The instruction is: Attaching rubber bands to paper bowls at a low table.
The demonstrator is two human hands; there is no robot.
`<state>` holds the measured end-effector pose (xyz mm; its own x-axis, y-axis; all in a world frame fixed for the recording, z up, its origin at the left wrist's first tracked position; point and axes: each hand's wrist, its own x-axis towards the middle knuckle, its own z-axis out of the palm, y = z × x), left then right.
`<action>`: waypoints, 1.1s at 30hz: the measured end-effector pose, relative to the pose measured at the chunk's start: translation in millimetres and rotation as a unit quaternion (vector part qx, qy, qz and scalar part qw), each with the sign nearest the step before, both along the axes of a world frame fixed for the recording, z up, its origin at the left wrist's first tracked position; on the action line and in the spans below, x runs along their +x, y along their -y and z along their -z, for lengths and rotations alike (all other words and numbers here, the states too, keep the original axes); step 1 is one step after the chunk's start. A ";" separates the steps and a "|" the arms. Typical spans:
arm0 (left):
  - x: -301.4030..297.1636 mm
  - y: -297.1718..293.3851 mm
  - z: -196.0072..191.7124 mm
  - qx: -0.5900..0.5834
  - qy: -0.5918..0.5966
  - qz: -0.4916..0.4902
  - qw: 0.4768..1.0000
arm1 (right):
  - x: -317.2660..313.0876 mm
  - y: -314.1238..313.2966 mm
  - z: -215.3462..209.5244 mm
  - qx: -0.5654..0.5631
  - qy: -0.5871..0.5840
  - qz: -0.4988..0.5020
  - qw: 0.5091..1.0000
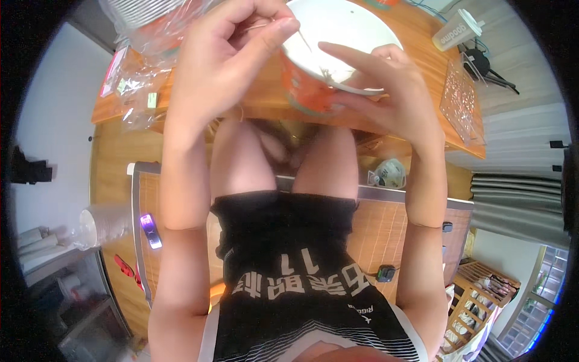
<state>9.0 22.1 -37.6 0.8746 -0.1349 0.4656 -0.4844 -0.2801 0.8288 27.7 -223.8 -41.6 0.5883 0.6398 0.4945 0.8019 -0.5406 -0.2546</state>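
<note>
A large paper bucket (310, 90), orange outside and white inside, stands tilted at the desk's front edge. My right hand (392, 90) grips its near right rim, thumb outside the wall and index finger stretched over the opening. My left hand (241, 54) is closed in a pinch above the bucket's left rim. A thin, toothpick-like stick (305, 40) points down from its fingertips toward the inside. Near the right index finger a small dark, thin mark (327, 75) shows at the inner wall; what it is I cannot make out.
Stacked paper buckets in clear plastic wrap (148, 18) stand at the far left of the wooden desk (265, 99), beside a crumpled plastic bag (139, 99). At the right are a lidded cup (453, 33) and a clear tray of small pieces (459, 99). A phone (151, 231) lies left of me.
</note>
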 end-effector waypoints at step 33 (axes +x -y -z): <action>44.9 6.9 57.9 -0.113 -0.048 0.112 0.986 | 25.7 -31.6 -19.3 0.091 -0.166 0.040 0.981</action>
